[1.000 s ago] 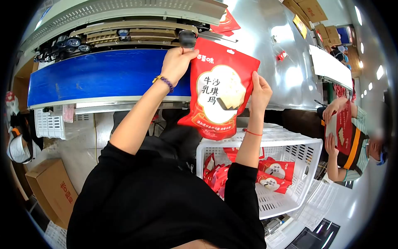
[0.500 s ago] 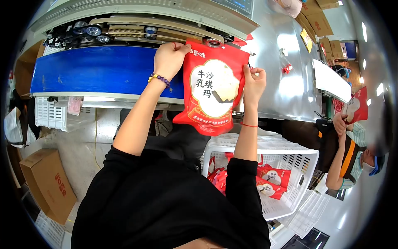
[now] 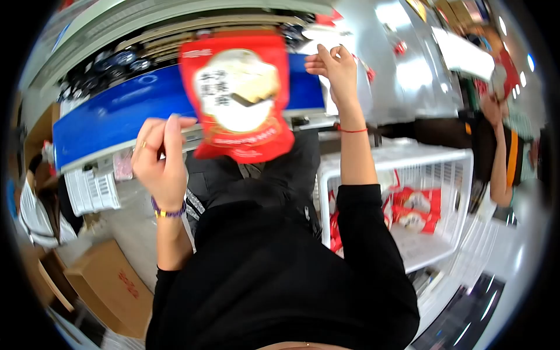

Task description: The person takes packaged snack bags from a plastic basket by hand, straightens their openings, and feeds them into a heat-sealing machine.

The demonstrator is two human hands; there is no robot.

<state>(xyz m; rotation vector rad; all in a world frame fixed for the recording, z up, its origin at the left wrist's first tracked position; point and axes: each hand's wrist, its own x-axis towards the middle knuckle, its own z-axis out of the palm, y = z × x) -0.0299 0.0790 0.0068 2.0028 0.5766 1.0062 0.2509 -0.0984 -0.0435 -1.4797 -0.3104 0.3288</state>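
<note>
A red printed snack pouch (image 3: 242, 99) stands in front of the sealing machine, its top edge close to the machine's rail and its lower part hanging over the blue belt's front edge. My left hand (image 3: 160, 154) is left of the pouch, fingers apart. One fingertip reaches the pouch's left edge; whether it touches I cannot tell. To the right, my right hand (image 3: 335, 70) hovers over the end of the blue belt (image 3: 128, 111), fingers loosely bent and apart, clear of the pouch. Motion blurs the pouch's print.
A white plastic crate (image 3: 461, 198) with several red pouches (image 3: 417, 201) stands at my right. The metal table (image 3: 420, 87) extends beyond the belt. A co-worker's arm (image 3: 499, 146) is at far right. An open cardboard box (image 3: 111, 286) sits on the floor at left.
Both hands have let go of the pouch's upper corners. The pouch appears farther left and higher in view. My left hand has dropped down and left; my right hand has moved slightly up and left.
</note>
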